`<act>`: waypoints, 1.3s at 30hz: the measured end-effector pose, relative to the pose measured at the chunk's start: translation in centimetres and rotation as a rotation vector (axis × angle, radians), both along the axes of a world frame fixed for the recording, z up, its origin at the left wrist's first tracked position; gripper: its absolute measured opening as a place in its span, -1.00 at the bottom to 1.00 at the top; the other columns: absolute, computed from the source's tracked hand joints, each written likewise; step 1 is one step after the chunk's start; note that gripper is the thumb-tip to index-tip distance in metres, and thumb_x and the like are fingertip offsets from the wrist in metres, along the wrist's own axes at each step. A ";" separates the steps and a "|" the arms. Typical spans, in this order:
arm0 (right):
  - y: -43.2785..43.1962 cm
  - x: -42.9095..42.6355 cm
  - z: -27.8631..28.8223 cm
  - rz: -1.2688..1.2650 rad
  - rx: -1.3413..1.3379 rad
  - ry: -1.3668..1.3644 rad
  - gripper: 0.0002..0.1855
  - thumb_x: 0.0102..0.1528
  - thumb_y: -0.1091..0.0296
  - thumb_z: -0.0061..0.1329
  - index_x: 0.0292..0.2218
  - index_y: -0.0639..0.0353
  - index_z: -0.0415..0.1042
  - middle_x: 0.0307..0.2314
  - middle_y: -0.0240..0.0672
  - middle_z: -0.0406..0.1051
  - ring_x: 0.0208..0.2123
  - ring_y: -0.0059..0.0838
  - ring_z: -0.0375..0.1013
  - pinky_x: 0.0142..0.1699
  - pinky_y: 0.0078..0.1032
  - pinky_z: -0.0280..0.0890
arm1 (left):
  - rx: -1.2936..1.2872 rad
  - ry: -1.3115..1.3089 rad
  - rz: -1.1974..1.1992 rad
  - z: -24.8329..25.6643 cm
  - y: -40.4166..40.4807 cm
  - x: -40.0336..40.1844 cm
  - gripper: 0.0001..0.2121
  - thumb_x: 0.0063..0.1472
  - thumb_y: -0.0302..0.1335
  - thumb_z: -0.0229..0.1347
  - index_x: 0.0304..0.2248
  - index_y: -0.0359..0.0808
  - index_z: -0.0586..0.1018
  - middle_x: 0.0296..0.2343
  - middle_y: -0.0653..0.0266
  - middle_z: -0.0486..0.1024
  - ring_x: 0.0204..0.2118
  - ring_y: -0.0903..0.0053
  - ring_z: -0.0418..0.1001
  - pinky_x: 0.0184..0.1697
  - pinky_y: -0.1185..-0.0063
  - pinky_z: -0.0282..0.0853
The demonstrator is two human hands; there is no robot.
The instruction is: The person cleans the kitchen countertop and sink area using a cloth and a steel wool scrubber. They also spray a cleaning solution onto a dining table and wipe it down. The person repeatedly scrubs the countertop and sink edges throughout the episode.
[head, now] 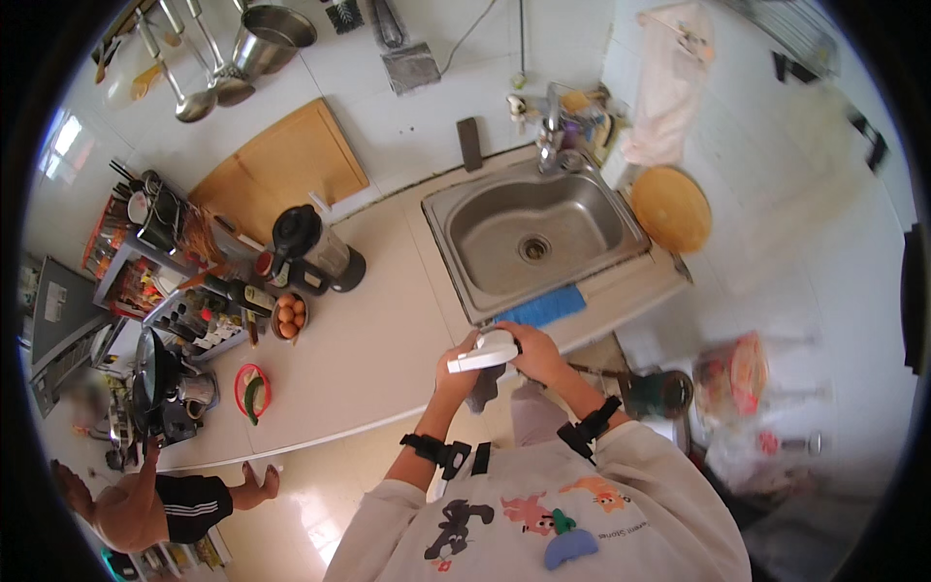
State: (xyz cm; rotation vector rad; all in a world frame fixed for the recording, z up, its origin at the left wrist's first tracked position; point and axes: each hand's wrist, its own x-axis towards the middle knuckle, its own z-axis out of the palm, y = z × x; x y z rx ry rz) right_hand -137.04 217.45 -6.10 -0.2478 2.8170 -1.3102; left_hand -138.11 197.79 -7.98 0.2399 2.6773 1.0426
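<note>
Both of my hands are at the counter's front edge, just below the sink. My left hand (pixel 458 375) and my right hand (pixel 538 353) grip a white plastic object (pixel 486 351) from either side. It has a rounded body and a flat straight part towards the left; its exact kind cannot be told. Dark grey cloth (pixel 484 389) hangs beneath it, and what holds the cloth is hidden. A blue cloth (pixel 542 306) lies along the sink's front rim, close above my right hand. The stainless steel sink (pixel 480 280) holds nothing visible.
A blender (pixel 320 251), a bowl of eggs (pixel 291 316) and a red basket with a green vegetable (pixel 252 393) stand on the counter (pixel 364 342) to the left. At the far left, another person (pixel 138 502) stands by the stove. A wooden board (pixel 670 209) leans right of the sink.
</note>
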 end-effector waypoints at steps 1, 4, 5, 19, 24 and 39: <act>0.2 -2.0 0.0 0.038 0.027 -0.087 -0.36 -0.10 0.33 0.19 0.06 -0.12 0.36 -0.28 -0.08 0.46 -0.20 -0.06 0.47 -0.10 -0.24 0.37 | -0.047 -0.027 0.020 -0.4 0.1 -1.7 -0.57 0.18 -0.27 0.02 0.07 -0.03 0.41 -0.35 -0.01 0.58 -0.25 0.08 0.55 -0.20 0.29 0.44; 1.4 -7.9 -1.3 0.084 -0.066 -0.094 -0.35 -0.10 0.36 0.17 0.06 -0.14 0.36 -0.31 -0.10 0.46 -0.22 -0.04 0.46 -0.11 -0.22 0.37 | -0.079 0.063 0.076 -0.6 1.4 -5.8 -0.55 0.17 -0.30 0.04 0.08 -0.08 0.41 -0.37 -0.01 0.58 -0.29 0.07 0.56 -0.23 0.29 0.45; 1.9 -9.9 -1.7 0.095 -0.061 -0.071 -0.36 -0.10 0.36 0.16 0.06 -0.14 0.36 -0.31 -0.10 0.46 -0.23 -0.03 0.47 -0.12 -0.22 0.37 | -0.070 0.085 0.087 -0.7 1.9 -7.5 -0.55 0.16 -0.30 0.04 0.07 -0.09 0.42 -0.37 -0.01 0.58 -0.29 0.06 0.56 -0.24 0.28 0.45; 7.1 -34.9 -6.8 -0.099 -0.111 0.152 -0.32 -0.05 0.48 0.12 0.11 -0.14 0.27 -0.22 -0.11 0.42 -0.19 0.00 0.44 -0.11 -0.22 0.35 | -0.096 0.221 -0.001 -4.2 9.2 -36.3 -0.33 0.08 -0.42 0.11 0.21 -0.16 0.20 -0.39 -0.09 0.55 -0.35 -0.02 0.52 -0.30 0.19 0.40; 9.3 -43.0 -8.9 -0.254 -0.106 0.231 -0.34 -0.02 0.53 0.05 0.11 -0.11 0.23 -0.20 -0.10 0.38 -0.19 0.04 0.42 -0.11 -0.18 0.34 | -0.173 0.185 -0.055 -5.3 13.2 -45.9 -0.39 0.13 -0.35 0.06 0.20 -0.17 0.23 -0.37 -0.09 0.56 -0.32 0.04 0.54 -0.30 0.24 0.42; 10.8 -53.8 -13.2 -0.412 -0.074 0.052 -0.18 0.05 0.05 0.14 0.20 0.24 0.09 -0.11 0.00 0.45 -0.10 0.04 0.45 -0.06 -0.19 0.36 | -0.206 0.053 0.008 -11.4 17.4 -57.1 -0.55 0.16 -0.23 0.09 -0.03 -0.33 0.42 -0.26 -0.07 0.56 -0.15 -0.01 0.49 -0.10 0.22 0.39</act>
